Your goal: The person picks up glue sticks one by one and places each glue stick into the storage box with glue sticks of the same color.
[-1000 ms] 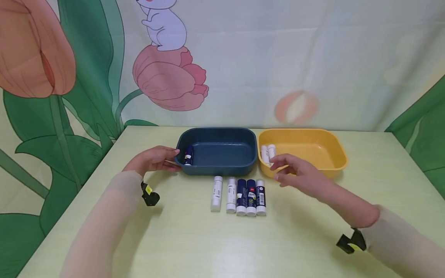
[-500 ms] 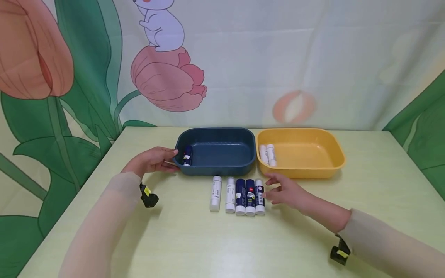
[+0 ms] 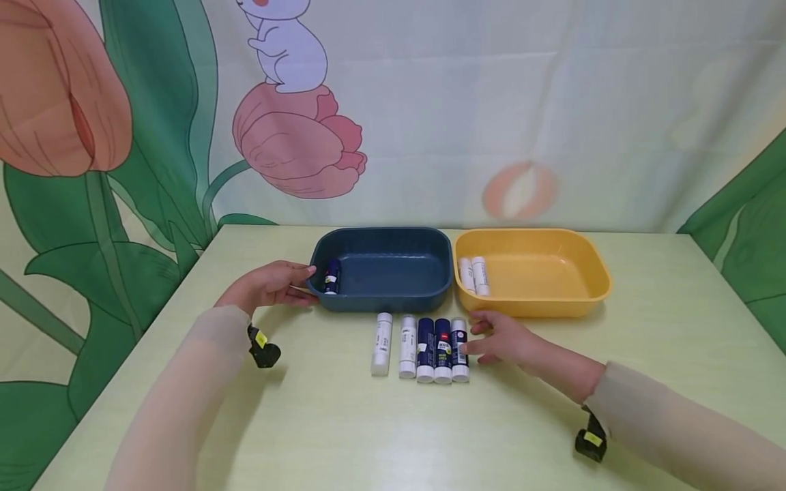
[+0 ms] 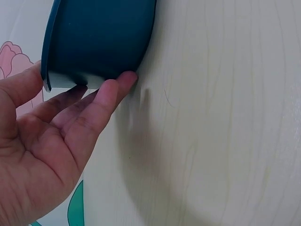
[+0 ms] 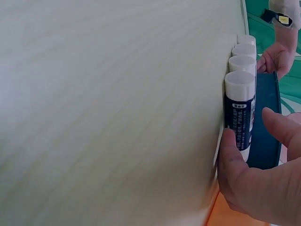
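Note:
My left hand (image 3: 273, 283) holds the left end of the dark blue tray (image 3: 393, 302), thumb at the rim and fingers against the outer wall (image 4: 101, 37). A navy glue stick (image 3: 332, 276) lies inside that tray. My right hand (image 3: 503, 339) is at the right end of a row of glue sticks. One of its fingertips touches the nearest navy glue stick (image 5: 239, 110), while another fingertip (image 5: 269, 113) stands apart from it. Also in the row lie two navy glue sticks (image 3: 433, 350) and a white glue stick (image 3: 408, 346); a second white one (image 3: 381, 344) lies slightly apart.
Right beside the blue tray stands a yellow tray (image 3: 552, 305), with two white glue sticks (image 3: 481, 276) at its left end. Both trays are near the back of the pale table (image 3: 344, 429). Behind hangs a printed cloth (image 3: 430, 123).
My right hand has come down from the yellow tray's left front corner to the right end of the glue stick row. The left hand stays at the blue tray.

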